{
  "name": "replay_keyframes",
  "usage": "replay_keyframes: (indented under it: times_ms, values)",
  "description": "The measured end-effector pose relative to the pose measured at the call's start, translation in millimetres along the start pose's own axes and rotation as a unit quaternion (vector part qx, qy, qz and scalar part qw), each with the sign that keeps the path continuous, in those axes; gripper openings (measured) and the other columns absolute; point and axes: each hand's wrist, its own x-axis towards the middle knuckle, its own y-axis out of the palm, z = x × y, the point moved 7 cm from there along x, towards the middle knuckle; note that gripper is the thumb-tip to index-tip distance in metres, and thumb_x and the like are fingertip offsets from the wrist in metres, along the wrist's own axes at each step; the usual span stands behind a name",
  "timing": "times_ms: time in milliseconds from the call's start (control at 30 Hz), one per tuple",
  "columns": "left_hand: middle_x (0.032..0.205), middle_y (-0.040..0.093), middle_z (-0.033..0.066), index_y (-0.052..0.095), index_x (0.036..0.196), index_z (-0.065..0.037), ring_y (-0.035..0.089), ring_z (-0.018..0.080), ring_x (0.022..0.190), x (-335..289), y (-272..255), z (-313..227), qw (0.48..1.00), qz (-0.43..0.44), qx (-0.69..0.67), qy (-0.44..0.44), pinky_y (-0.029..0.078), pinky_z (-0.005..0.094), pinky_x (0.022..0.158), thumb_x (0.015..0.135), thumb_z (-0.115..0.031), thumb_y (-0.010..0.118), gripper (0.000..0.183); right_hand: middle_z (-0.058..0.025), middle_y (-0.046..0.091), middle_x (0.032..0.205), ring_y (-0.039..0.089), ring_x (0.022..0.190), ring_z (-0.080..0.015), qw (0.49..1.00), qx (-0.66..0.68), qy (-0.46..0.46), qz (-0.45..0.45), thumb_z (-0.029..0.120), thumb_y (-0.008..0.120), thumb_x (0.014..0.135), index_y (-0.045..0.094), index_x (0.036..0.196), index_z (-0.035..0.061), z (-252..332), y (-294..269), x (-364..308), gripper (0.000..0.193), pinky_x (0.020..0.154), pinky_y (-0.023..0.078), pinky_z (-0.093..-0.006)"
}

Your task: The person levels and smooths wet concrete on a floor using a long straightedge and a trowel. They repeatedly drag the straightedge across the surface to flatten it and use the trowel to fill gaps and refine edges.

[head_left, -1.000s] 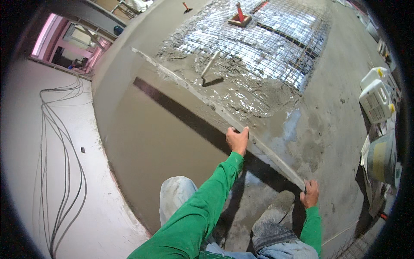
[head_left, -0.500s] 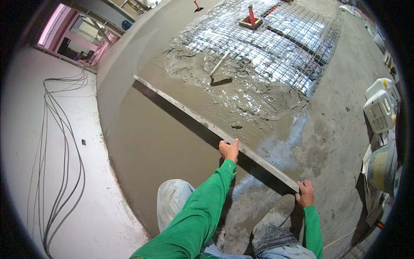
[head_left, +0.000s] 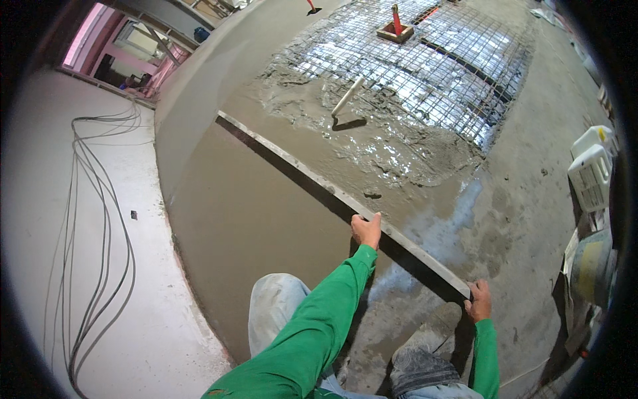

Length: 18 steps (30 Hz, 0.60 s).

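A long, straight screed board (head_left: 319, 181) lies diagonally across the wet concrete (head_left: 246, 226), from far left to near right. Around its near half, my left hand (head_left: 367, 231) is closed, thumb on the top edge. At its near right end my right hand (head_left: 478, 300) grips the board. Behind the board the concrete is smooth; ahead of it lies lumpy, shiny wet concrete (head_left: 392, 149). A short white pipe (head_left: 347, 97) sticks up from that rough part, tilted. The undersides of my fingers are partly hidden.
Steel mesh (head_left: 458, 80) over shiny sheeting spreads beyond, with a red pipe in a wooden box (head_left: 395, 33). White jugs (head_left: 590, 176) and a bucket (head_left: 591, 269) line the right side. Cables (head_left: 100, 193) hang along the white wall at left. My boot (head_left: 435, 329) stands near the board's end.
Both hands and the board have shifted slightly to the right in the picture. The whole view has moved a little too. My grip looks the same.
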Motion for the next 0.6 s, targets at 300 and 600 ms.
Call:
replay_keyframes:
  times_ms: [300, 600]
  values:
    - [0.109, 0.069, 0.0269, 0.065, 0.107, 0.005, 0.067, 0.0442, 0.106, -20, 27, -18, 0.999, 0.049, 0.003, 0.022, 0.052, 0.0526, 0.093, 0.077, -0.040, 0.086, 0.058, -0.0177, 0.054, 0.106, 0.057, 0.103, -0.0413, 1.000, -0.005, 0.003, -0.027, -0.004, 0.077, 0.058, 0.068, 0.120, 0.0000, -26, -7, -19, 0.063, 0.094, 0.048, -0.0454]
    - [0.105, 0.070, 0.0266, 0.065, 0.105, 0.004, 0.068, 0.0449, 0.104, -4, -54, -11, 0.999, -0.020, -0.033, -0.019, 0.053, 0.0531, 0.092, 0.077, -0.036, 0.086, 0.053, -0.0165, 0.050, 0.096, 0.055, 0.092, -0.0400, 0.992, -0.030, -0.121, -0.034, 0.002, 0.071, 0.061, 0.068, 0.117, 0.0025, 24, -7, 13, 0.056, 0.081, 0.048, -0.0456]
